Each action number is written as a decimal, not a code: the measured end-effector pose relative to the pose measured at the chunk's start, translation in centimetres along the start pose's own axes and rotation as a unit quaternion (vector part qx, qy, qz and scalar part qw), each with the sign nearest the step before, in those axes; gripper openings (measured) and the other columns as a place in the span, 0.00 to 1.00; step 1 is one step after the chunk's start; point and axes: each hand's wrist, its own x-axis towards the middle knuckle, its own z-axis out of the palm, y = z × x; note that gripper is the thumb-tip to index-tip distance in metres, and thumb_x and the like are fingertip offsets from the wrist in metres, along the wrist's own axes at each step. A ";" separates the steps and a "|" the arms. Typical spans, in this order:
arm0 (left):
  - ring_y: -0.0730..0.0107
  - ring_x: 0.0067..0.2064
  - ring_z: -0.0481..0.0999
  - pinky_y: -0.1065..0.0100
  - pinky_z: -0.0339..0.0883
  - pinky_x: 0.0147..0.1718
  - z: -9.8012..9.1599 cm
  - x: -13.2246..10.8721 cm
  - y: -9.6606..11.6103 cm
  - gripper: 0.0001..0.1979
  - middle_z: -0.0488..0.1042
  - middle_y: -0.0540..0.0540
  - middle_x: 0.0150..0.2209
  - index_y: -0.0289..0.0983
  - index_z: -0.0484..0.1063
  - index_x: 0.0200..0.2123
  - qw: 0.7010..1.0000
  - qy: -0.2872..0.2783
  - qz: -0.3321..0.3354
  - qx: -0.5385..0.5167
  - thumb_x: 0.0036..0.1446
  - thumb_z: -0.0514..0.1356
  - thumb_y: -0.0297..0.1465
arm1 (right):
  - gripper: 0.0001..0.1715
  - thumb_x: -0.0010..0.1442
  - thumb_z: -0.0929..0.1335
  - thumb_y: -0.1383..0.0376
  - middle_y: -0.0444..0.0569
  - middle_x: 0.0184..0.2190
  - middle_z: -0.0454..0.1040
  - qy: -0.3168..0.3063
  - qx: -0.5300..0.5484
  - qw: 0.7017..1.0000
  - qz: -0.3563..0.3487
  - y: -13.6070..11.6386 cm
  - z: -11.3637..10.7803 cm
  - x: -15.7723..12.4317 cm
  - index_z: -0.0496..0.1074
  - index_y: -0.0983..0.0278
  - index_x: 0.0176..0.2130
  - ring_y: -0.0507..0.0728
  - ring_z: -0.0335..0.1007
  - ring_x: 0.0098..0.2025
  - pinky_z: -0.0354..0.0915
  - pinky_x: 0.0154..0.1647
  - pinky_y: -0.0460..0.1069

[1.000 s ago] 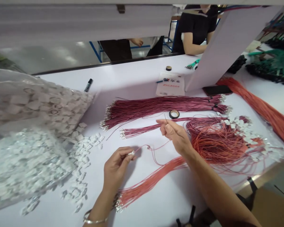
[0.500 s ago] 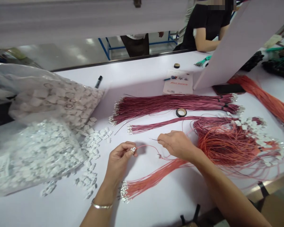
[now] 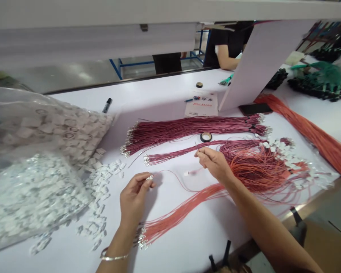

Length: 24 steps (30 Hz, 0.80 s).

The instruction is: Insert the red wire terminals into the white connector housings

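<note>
My left hand point(image 3: 135, 191) pinches a small white connector housing point(image 3: 150, 177) between thumb and fingers. A thin pink wire point(image 3: 174, 175) curves from near that housing down towards the salmon wire bundle point(image 3: 184, 204). My right hand point(image 3: 214, 163) is closed on a thin dark wire point(image 3: 196, 145), whose tip points up from its fingertips. Another white connector point(image 3: 186, 173), smeared by motion, hangs on a pink wire beside the right hand. The salmon bundle, with metal terminals at its left end, lies below both hands.
Clear bags of white housings point(image 3: 36, 193) lie at the left, with loose housings point(image 3: 98, 193) spilled beside them. Maroon wire bundles point(image 3: 187, 129), a black tape roll point(image 3: 206, 137) and a tangled red-orange wire coil point(image 3: 252, 167) lie beyond. A panel point(image 3: 264, 64) stands at right; a person sits opposite.
My right hand has moved right and away from me, and its wire tip now points up. The wire by my left hand hangs in a longer loop. The view has shifted.
</note>
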 end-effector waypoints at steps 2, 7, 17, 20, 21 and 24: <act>0.72 0.28 0.73 0.68 0.69 0.30 -0.2 0.1 0.4 0.08 0.76 0.48 0.33 0.38 0.78 0.34 0.998 -0.018 0.009 -0.057 0.53 0.68 0.37 | 0.15 0.69 0.60 0.58 0.42 0.21 0.70 0.010 -0.136 0.991 0.015 0.1 0.9 0.8 0.72 0.62 0.38 0.51 0.64 0.23 0.57 0.27 0.45; 0.70 0.26 0.72 0.68 0.68 0.28 -0.7 0.5 1.1 0.12 0.73 0.48 0.24 0.37 0.78 0.25 0.970 -0.179 0.007 -0.167 0.46 0.72 0.38 | 0.09 0.65 0.65 0.68 0.46 0.29 0.78 -0.088 -0.234 0.968 -0.029 -0.1 3.5 1.5 0.75 0.61 0.35 0.53 0.73 0.32 0.62 0.35 0.45; 0.68 0.31 0.76 0.63 0.72 0.34 0.8 0.3 0.4 0.07 0.77 0.45 0.35 0.37 0.79 0.37 0.994 -0.101 0.010 -0.045 0.55 0.67 0.33 | 0.11 0.67 0.66 0.63 0.45 0.36 0.81 -0.056 -0.011 0.987 -0.152 -1.4 7.0 0.5 0.78 0.61 0.43 0.51 0.76 0.34 0.66 0.37 0.44; 0.67 0.31 0.77 0.62 0.73 0.34 0.9 0.3 0.3 0.07 0.77 0.44 0.37 0.37 0.79 0.36 0.995 -0.085 0.017 -0.049 0.55 0.68 0.33 | 0.14 0.68 0.65 0.58 0.44 0.31 0.81 -0.045 -0.049 0.985 -0.162 -0.8 7.8 0.1 0.78 0.61 0.38 0.50 0.75 0.31 0.64 0.34 0.44; 0.67 0.31 0.77 0.61 0.73 0.34 0.9 0.3 0.3 0.07 0.77 0.44 0.37 0.37 0.79 0.36 0.995 -0.082 0.016 -0.050 0.55 0.68 0.33 | 0.15 0.68 0.65 0.57 0.45 0.30 0.80 -0.047 -0.055 0.983 -0.168 -0.6 7.9 0.0 0.78 0.61 0.37 0.50 0.74 0.30 0.64 0.34 0.44; 0.67 0.31 0.77 0.61 0.73 0.35 0.9 0.2 0.4 0.07 0.78 0.45 0.34 0.37 0.79 0.36 0.995 -0.083 0.008 -0.051 0.55 0.67 0.33 | 0.17 0.69 0.64 0.56 0.46 0.30 0.79 -0.058 -0.062 0.977 -0.195 0.0 7.9 -0.2 0.78 0.62 0.37 0.50 0.73 0.30 0.65 0.33 0.44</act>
